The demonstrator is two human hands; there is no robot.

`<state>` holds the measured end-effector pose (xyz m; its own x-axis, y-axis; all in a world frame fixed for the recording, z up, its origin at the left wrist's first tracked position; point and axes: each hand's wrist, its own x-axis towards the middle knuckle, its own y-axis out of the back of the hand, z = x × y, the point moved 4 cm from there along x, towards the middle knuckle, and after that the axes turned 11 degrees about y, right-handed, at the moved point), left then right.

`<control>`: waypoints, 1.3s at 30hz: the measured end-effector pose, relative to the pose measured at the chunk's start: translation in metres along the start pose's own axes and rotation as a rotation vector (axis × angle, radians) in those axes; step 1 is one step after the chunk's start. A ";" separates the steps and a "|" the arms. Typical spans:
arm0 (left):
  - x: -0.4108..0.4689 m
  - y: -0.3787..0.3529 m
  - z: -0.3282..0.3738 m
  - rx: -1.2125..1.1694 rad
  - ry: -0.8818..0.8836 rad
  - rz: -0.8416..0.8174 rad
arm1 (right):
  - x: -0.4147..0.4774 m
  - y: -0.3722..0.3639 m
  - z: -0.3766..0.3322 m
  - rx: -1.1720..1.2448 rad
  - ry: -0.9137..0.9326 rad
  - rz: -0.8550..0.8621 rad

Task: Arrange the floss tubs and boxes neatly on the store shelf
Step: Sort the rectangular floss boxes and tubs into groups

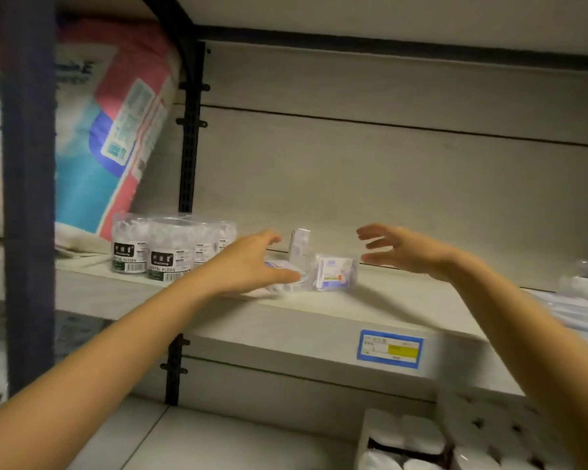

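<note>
Several clear floss tubs (165, 252) with black and green labels stand grouped at the left of the pale shelf (319, 320). Three small clear floss boxes sit mid-shelf: one lying flat (279, 268) under my left hand, one tilted on edge (335, 272), and one upright behind them (299, 245). My left hand (252, 262) reaches over the flat box with fingers spread, the thumb near its front edge. My right hand (408, 249) hovers open to the right of the tilted box, fingers pointing left, touching nothing.
A large pink and blue soft pack (109, 130) leans at the far left behind a dark post (29, 198). Clear packets (584, 283) lie at the shelf's right end. A blue price tag (389, 349) is on the shelf front. Paper rolls (438, 442) fill the lower right.
</note>
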<state>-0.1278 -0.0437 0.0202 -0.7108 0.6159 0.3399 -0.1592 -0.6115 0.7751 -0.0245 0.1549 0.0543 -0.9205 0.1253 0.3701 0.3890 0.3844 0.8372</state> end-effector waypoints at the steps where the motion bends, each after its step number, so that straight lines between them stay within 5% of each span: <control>1: 0.004 -0.002 -0.002 0.026 0.066 -0.061 | 0.003 -0.003 0.002 0.016 -0.007 -0.044; 5: 0.018 -0.006 -0.014 0.032 0.248 -0.237 | 0.013 -0.021 0.008 -0.015 -0.021 -0.183; 10: 0.029 -0.009 -0.019 -0.016 0.341 -0.269 | 0.018 -0.024 0.013 0.026 -0.016 -0.124; 21: 0.019 -0.006 -0.021 -0.120 0.264 -0.087 | -0.004 -0.012 0.020 0.218 -0.073 -0.104; 28: 0.004 0.000 -0.009 -0.180 0.106 0.139 | -0.024 0.002 0.013 0.525 -0.113 0.013; 33: -0.010 -0.004 0.000 -0.346 0.008 0.267 | -0.031 -0.004 0.002 1.010 -0.137 0.116; 39: -0.013 -0.016 0.011 -0.589 0.053 0.249 | -0.026 -0.028 -0.021 1.327 -0.118 0.191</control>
<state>-0.1084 -0.0365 0.0093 -0.8052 0.4044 0.4337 -0.3243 -0.9126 0.2490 -0.0109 0.1219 0.0292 -0.8801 0.3274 0.3437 0.2424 0.9325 -0.2676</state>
